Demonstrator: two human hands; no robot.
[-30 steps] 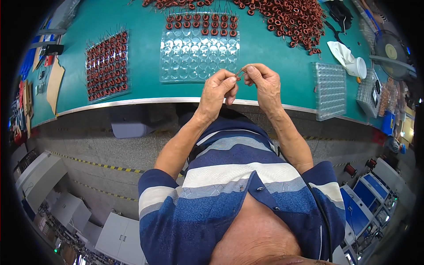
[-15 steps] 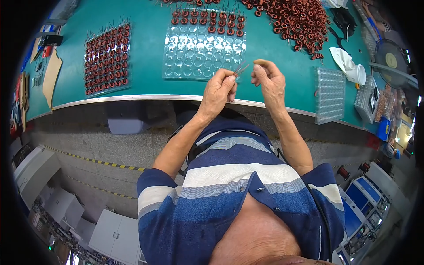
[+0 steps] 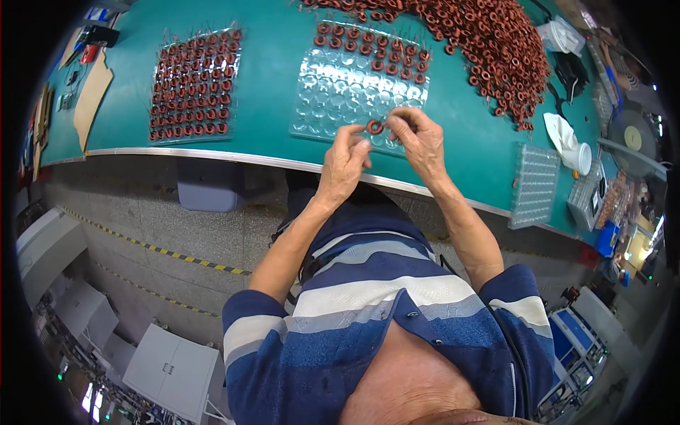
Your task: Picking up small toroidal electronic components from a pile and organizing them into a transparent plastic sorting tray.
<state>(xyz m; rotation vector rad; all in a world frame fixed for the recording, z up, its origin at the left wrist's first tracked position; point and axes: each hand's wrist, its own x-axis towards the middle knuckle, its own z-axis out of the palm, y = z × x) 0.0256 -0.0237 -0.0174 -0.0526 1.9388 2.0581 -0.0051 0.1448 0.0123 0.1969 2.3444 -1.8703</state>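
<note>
Between my hands, a small red-brown ring-shaped wire coil [image 3: 375, 127] hangs over the near edge of a clear plastic tray [image 3: 319, 130]. My right hand [image 3: 425, 145] pinches the coil's right side, where its thin wire leads seem to be. Just left of the coil, my left hand [image 3: 343, 168] has its index finger and thumb apart; whether a fingertip still touches the ring, I cannot tell. Similar coils [image 3: 352, 33] with leads sticking up fill the tray's far rows, and the nearer round pockets are bare.
At the left lies another tray full of coils [image 3: 191, 88]. A big heap of loose coils [image 3: 489, 57] covers the far right. Stacked clear trays [image 3: 535, 185] overhang the table's front edge, near a white cup [image 3: 576, 159] and a white cloth [image 3: 558, 133]. A grey bin [image 3: 207, 187] stands below the table.
My left hand has let go of the coil's leads, and the coil is now in my right hand. Both hands have come closer together, over the tray's near edge. The view has shifted slightly.
</note>
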